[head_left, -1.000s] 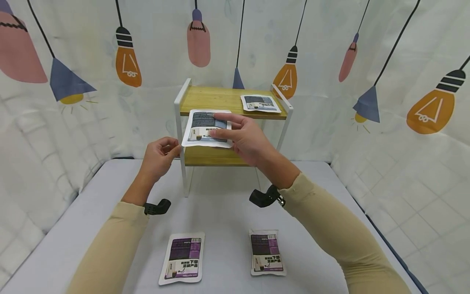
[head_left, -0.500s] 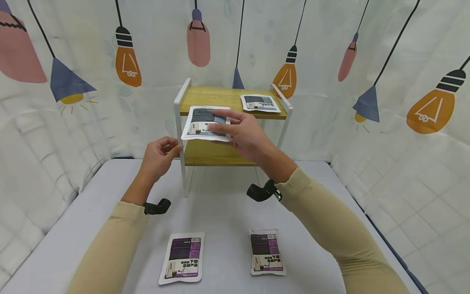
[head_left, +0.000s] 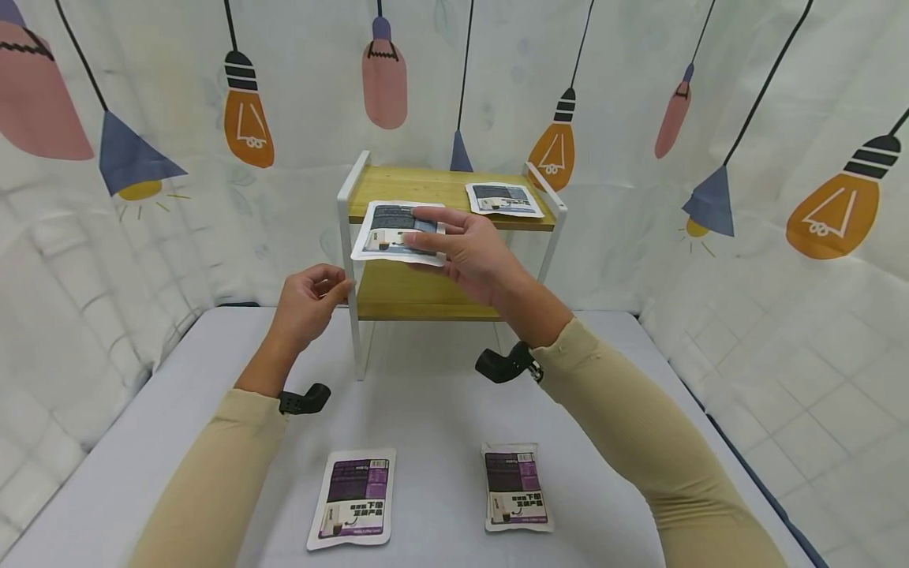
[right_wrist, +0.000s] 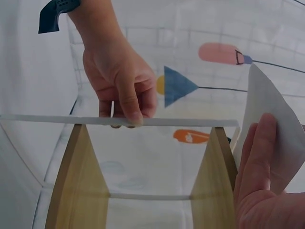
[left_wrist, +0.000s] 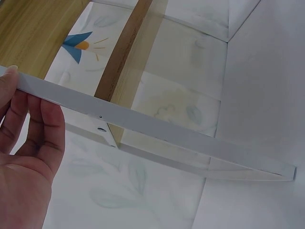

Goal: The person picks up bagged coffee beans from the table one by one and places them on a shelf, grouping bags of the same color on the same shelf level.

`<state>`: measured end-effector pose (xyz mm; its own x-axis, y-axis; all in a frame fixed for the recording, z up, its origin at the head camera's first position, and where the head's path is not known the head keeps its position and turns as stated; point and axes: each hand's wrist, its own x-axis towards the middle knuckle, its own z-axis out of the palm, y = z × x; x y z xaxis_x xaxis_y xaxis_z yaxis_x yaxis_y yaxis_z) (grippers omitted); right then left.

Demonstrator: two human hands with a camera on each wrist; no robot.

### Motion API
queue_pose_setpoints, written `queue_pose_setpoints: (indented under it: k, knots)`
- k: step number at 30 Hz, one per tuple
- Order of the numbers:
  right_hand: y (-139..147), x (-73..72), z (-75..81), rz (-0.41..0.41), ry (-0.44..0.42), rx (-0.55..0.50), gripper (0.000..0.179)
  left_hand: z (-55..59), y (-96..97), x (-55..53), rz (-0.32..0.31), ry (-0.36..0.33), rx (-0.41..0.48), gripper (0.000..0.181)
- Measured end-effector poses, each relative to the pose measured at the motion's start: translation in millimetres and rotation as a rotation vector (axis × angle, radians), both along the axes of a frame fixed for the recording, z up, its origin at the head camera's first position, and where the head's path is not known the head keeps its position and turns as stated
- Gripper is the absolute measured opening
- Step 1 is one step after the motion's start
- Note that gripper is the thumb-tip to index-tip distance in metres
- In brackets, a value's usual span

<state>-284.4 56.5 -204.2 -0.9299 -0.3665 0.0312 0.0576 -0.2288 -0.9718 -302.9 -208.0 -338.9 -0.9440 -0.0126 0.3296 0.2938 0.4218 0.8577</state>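
My left hand (head_left: 307,308) pinches the white frame post (left_wrist: 157,126) of a small two-tier shelf (head_left: 419,185), thumb on one side and fingers on the other. In my right hand (head_left: 486,260) is a flat white pouch (head_left: 387,229) with a blue-grey label. Its thumb and a finger lie over the label, and other fingers are hidden underneath. The pouch overlaps the left front of the shelf's wooden top in the head view. From below, the right wrist view shows the pouch's plain back (right_wrist: 281,124) beside the shelf. A similar blue-grey pouch (head_left: 503,199) lies on the top's right side.
Two pouches with purple labels lie on the white table (head_left: 426,426) near me: the left pouch (head_left: 355,497) and the right pouch (head_left: 517,489). The wooden lower tier (head_left: 419,296) sits under the right hand. Patterned white curtain (head_left: 298,205) surrounds the table.
My right hand has raised the pouch slightly and moved it farther back, toward the shelf's top. The left hand keeps its place on the frame post.
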Motion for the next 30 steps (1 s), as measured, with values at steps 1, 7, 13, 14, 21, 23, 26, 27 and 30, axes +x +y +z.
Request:
queue_pose_setpoints:
  k: [1,7,13,14,21,23,26,27,30]
  knots:
    - [0.0,-0.2,0.1,0.005,-0.002,-0.007,0.043,0.0,0.0,0.0,-0.001,0.0,0.002,0.041]
    - [0.7,-0.1,1.1,0.036,0.01,-0.04,0.051,-0.1,-0.5,-1.0,0.006,-0.002,0.006,0.04]
    - [2.1,0.4,1.2,0.057,0.029,-0.051,0.054,0.6,-0.3,-1.1,0.012,-0.013,0.007,0.04]
    - [2.4,0.1,1.0,0.059,0.031,-0.051,0.055,0.6,-0.3,-1.0,0.01,-0.013,0.008,0.04]
    - [4.0,0.0,1.3,0.081,0.024,-0.052,0.058,1.1,0.1,-0.4,0.009,-0.011,0.003,0.04]
    - [4.7,-0.2,1.6,0.091,0.018,-0.056,0.059,1.1,0.3,-0.3,0.009,-0.01,0.002,0.04]
    - [5.8,0.0,2.2,0.104,0.012,-0.055,0.062,1.1,0.6,0.0,0.01,-0.013,0.001,0.04]
    - [6.1,0.1,2.4,0.109,0.013,-0.053,0.063,1.1,0.6,0.1,0.011,-0.014,0.001,0.041]
    - [7.1,0.6,3.2,0.118,0.015,-0.047,0.066,1.1,0.9,0.1,0.011,-0.017,0.001,0.041]
